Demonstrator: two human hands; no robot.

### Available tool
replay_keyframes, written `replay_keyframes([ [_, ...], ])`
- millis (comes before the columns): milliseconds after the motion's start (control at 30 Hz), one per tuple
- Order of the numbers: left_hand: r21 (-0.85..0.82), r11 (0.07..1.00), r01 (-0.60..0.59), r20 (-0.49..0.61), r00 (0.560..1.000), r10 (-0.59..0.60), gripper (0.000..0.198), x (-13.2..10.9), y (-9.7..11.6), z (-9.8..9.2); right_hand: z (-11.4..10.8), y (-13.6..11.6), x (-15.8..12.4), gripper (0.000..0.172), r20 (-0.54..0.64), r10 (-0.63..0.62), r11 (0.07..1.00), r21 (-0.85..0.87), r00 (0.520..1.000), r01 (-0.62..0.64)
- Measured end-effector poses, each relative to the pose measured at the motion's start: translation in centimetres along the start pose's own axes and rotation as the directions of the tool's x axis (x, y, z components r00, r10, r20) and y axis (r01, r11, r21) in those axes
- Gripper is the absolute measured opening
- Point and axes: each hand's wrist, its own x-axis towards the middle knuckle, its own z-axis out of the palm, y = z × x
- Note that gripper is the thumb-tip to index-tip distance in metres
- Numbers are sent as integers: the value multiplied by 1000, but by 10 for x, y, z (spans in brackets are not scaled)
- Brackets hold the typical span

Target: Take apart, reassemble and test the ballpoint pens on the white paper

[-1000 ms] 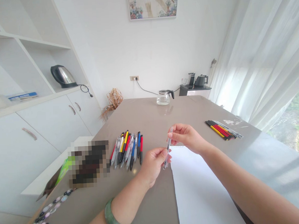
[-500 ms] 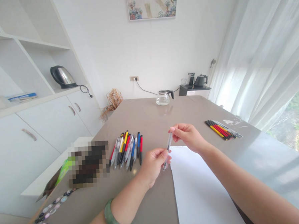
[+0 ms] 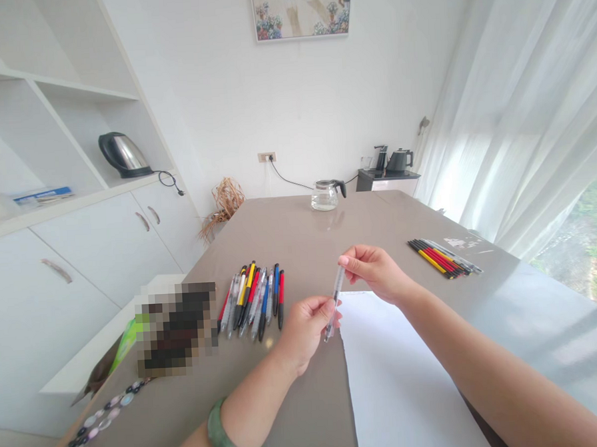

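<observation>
Both my hands hold one clear pen (image 3: 336,293) upright over the brown table (image 3: 299,237). My left hand (image 3: 304,330), with a green bangle at the wrist, pinches its lower part. My right hand (image 3: 373,269) pinches its top end with thumb and fingers. A white sheet of paper (image 3: 396,372) lies just right of and below the pen. A pile of several coloured pens (image 3: 255,296) lies to the left of my left hand.
A second row of pens (image 3: 443,257) lies at the right of the table. A glass carafe (image 3: 326,195) stands at the far edge. A bead string (image 3: 89,438) lies at the near left corner. White cabinets with a kettle (image 3: 122,155) stand left; curtains hang right.
My right hand has slid from partway down the pen to its top end. The left hand and pen stay almost still.
</observation>
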Motion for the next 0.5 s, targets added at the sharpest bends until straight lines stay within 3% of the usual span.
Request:
replay_keyframes([
  [233,-33,999,14,-15,1000,-14,30,1,-1,-1,3,-6,-3,31,110,25,994,103,994,-36],
  [500,-21,1000,9,-7,1000,-9,33,0,1,0,3,1,-1,25,33,2,995,101,999,-5],
])
